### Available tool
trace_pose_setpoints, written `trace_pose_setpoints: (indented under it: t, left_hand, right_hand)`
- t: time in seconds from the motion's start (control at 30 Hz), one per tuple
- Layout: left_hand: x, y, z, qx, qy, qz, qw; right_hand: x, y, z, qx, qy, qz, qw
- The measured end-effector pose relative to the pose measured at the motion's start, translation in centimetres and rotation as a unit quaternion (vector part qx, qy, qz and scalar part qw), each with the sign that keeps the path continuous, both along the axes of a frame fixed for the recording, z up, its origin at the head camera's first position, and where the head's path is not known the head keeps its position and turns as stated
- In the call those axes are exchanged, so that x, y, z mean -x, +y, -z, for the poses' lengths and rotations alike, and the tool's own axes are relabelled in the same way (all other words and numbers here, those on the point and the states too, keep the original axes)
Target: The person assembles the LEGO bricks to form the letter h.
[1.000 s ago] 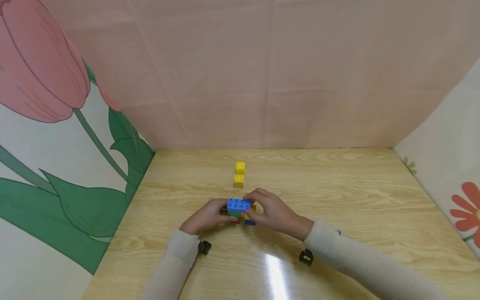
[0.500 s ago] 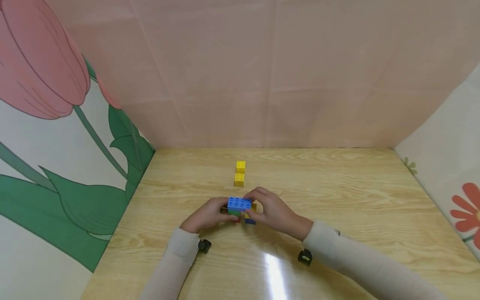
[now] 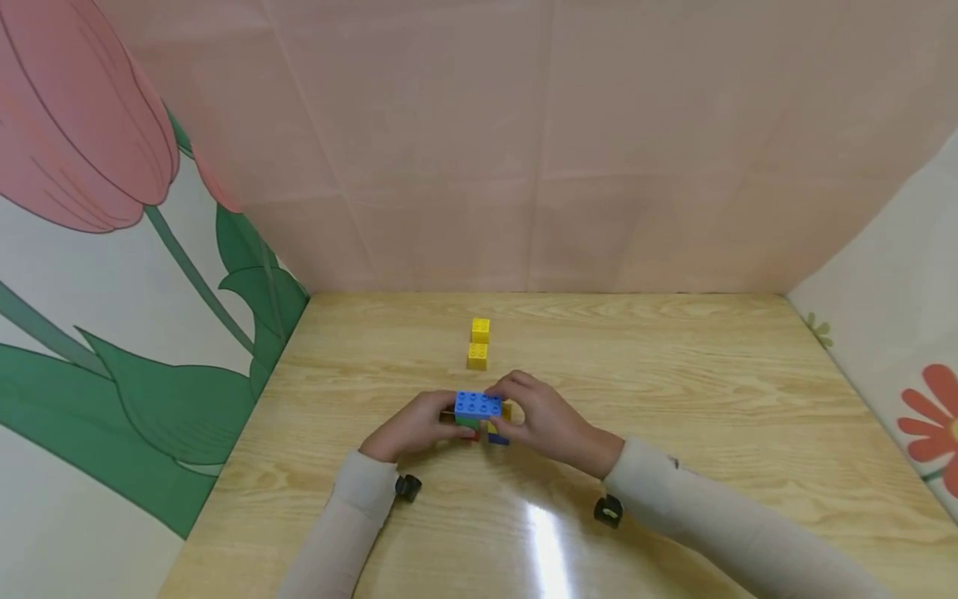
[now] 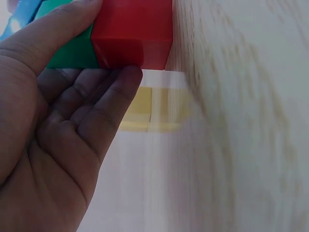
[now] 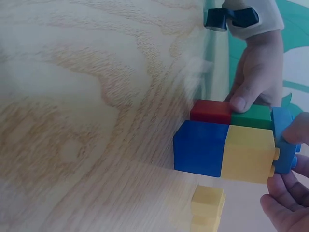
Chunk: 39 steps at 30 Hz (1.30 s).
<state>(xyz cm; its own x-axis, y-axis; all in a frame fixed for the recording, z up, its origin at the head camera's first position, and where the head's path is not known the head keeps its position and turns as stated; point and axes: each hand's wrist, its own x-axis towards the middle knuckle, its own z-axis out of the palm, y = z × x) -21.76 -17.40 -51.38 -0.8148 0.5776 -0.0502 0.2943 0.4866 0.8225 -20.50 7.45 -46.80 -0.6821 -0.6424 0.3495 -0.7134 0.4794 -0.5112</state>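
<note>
A light blue eight-stud toy brick (image 3: pixel 476 405) lies across the top of two short stacks, with yellow studs still showing beside it in the right wrist view. My right hand (image 3: pixel 557 428) pinches that blue brick at its right end, thumb in front and fingers behind. One stack is a green brick (image 5: pixel 252 117) on a red brick (image 5: pixel 211 111). Beside it, a yellow brick (image 5: pixel 247 153) sits on a dark blue brick (image 5: pixel 200 149). My left hand (image 3: pixel 407 428) grips the green and red stack from the left, between thumb and fingers.
Two more yellow bricks (image 3: pixel 477 357) stand one behind the other, farther back on the wooden table (image 3: pixel 659 374). A pink backdrop (image 3: pixel 539 166) rises at the table's rear edge. Printed flower panels flank both sides.
The head view has shifted very slightly. Both hands keep their hold, and the bricks show no clear movement among themselves.
</note>
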Motion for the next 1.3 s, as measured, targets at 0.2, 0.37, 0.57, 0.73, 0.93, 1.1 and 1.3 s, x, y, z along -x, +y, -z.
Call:
trace_pose_setpoints:
  t: [0.2,0.37,0.57,0.73,0.93,1.1,1.3]
  left_hand:
    - [0.01,0.09,0.02,-0.002,-0.001,-0.002,1.0000]
    - [0.01,0.07,-0.02,-0.001,0.002,0.000,1.0000]
    - [-0.08,0.07,-0.19,-0.003,0.002,0.002,1.0000]
    - [-0.11,0.07,-0.16,-0.005,0.002,0.003,1.0000]
    - [-0.22,-0.01,-0.34,-0.009,-0.004,-0.001,1.0000]
    - [-0.20,-0.01,-0.30,-0.010,-0.002,0.002,0.9999]
    - [-0.13,0.02,-0.19,-0.009,0.004,0.009,0.9999]
  right_hand:
    - [-0.08,-0.18,-0.14,-0.006,0.009,0.004,0.9999]
    - [-0.09,-0.26,-0.26,-0.013,0.002,0.012,0.9998]
    - [-0.13,-0.34,-0.50,-0.029,0.013,0.017,0.9994]
    - [-0.19,-0.44,-0.65,-0.035,0.009,0.018,0.9992]
    - [-0.19,-0.52,-0.71,-0.038,0.010,0.017,0.9991]
    - [-0.13,-0.53,-0.70,-0.037,-0.003,0.021,0.9991]
    - [-0.11,-0.42,-0.79,-0.040,-0.018,0.026,0.9987]
